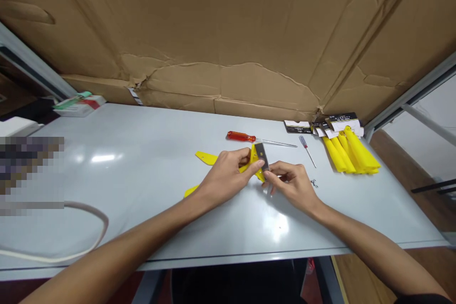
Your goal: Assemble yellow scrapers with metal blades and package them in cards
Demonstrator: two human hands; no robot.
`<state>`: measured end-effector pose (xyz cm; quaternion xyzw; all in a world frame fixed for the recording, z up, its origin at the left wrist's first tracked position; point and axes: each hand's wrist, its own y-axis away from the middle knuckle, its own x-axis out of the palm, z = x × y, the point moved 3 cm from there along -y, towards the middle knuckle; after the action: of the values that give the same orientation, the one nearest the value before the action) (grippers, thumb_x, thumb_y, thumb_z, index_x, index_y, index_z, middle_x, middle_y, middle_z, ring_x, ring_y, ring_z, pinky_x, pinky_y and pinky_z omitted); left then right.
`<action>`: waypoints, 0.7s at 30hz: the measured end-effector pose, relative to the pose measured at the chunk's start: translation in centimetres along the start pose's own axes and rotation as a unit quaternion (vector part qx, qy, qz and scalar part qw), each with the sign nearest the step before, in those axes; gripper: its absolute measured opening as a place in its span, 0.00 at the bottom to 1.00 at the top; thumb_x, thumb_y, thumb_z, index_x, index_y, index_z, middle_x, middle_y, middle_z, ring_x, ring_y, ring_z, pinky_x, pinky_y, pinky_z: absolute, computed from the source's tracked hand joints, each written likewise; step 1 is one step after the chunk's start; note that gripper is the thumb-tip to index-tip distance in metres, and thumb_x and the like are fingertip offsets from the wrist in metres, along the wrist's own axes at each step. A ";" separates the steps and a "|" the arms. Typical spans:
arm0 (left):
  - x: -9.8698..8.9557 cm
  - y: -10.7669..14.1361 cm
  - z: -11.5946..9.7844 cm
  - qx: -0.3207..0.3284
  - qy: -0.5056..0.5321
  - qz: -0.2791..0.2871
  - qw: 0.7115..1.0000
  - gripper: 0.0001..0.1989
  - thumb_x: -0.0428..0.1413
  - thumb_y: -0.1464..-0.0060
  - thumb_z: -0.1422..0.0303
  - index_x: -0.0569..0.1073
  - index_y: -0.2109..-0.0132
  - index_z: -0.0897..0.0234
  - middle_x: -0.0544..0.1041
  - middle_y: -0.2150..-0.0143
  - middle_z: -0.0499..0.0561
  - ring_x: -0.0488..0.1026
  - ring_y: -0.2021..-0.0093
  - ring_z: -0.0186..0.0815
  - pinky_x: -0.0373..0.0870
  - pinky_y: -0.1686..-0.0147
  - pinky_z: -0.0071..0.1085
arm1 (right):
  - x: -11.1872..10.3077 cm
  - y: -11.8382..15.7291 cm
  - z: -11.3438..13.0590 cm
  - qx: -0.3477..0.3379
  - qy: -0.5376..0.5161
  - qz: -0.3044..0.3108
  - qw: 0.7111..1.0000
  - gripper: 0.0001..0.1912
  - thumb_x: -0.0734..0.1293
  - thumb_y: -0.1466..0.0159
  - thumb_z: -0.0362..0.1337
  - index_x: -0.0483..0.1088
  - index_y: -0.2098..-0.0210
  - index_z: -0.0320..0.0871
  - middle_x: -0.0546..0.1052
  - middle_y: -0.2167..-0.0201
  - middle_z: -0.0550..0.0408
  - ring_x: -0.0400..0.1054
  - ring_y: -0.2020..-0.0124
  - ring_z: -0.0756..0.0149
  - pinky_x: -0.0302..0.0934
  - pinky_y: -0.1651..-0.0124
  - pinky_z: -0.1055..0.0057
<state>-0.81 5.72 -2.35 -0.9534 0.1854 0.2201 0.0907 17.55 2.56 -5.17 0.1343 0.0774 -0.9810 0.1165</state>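
My left hand is closed around a yellow plastic tool, with the thumb pressed on a dark metal plate at its head. Two yellow arms of the tool stick out to the left, partly hidden behind the hand and wrist. At the plate's lower end, the thumb and fingers of my right hand are pinched together against its edge. Whether a small part sits between those fingertips cannot be made out. Small metal pieces lie on the table just beyond the right hand.
A red-handled screwdriver and a smaller screwdriver lie behind my hands. Several yellow pieces with black-and-white cards are heaped at the right. Cardboard walls off the back. A small box and a pale cable are leftward.
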 end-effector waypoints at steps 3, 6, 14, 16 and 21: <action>0.4 0.1 0.0 0.005 0.001 0.003 1.000 0.14 0.59 0.41 0.57 0.76 0.65 0.64 0.80 0.68 0.50 0.74 0.67 0.37 0.70 0.67 0.32 | -0.1 0.2 0.0 0.016 -0.021 -0.023 0.999 0.14 0.72 0.34 0.47 0.81 0.64 0.42 0.82 0.72 0.53 0.77 0.74 0.66 0.72 0.71 0.72; 0.5 0.1 -0.2 -0.005 0.022 0.011 1.000 0.16 0.61 0.42 0.55 0.76 0.66 0.65 0.80 0.67 0.50 0.76 0.66 0.38 0.71 0.66 0.32 | 0.1 0.3 -0.1 0.027 -0.044 -0.025 0.998 0.15 0.75 0.37 0.49 0.80 0.66 0.41 0.82 0.74 0.53 0.76 0.75 0.66 0.71 0.72 0.72; -5.6 -1.4 -0.3 -0.066 0.038 -0.103 0.992 0.19 0.66 0.48 0.53 0.80 0.62 0.66 0.76 0.74 0.49 0.65 0.78 0.30 0.60 0.80 0.25 | 0.7 -0.3 -1.3 -0.104 0.178 -0.012 0.978 0.19 0.59 0.25 0.44 0.77 0.63 0.40 0.81 0.66 0.47 0.74 0.65 0.62 0.70 0.59 0.63; -6.9 -1.7 0.0 -0.065 0.041 -0.129 0.989 0.18 0.66 0.48 0.53 0.79 0.64 0.66 0.73 0.76 0.48 0.63 0.79 0.28 0.58 0.80 0.25 | 2.5 -1.3 -1.1 -0.216 0.297 0.036 0.929 0.14 0.59 0.26 0.37 0.76 0.53 0.40 0.80 0.55 0.43 0.72 0.53 0.56 0.68 0.48 0.57; -7.9 -2.1 0.9 -0.064 0.052 -0.157 0.984 0.17 0.66 0.49 0.55 0.77 0.64 0.65 0.72 0.77 0.47 0.64 0.79 0.28 0.59 0.79 0.25 | 8.5 -6.2 -0.5 -0.246 0.395 0.085 0.881 0.23 0.62 0.27 0.40 0.65 0.37 0.35 0.69 0.37 0.35 0.60 0.39 0.45 0.61 0.38 0.47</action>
<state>-6.88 10.37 0.65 -0.9847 0.0230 0.1643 0.0534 8.12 6.81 -7.28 0.4840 0.3446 -0.7821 0.1880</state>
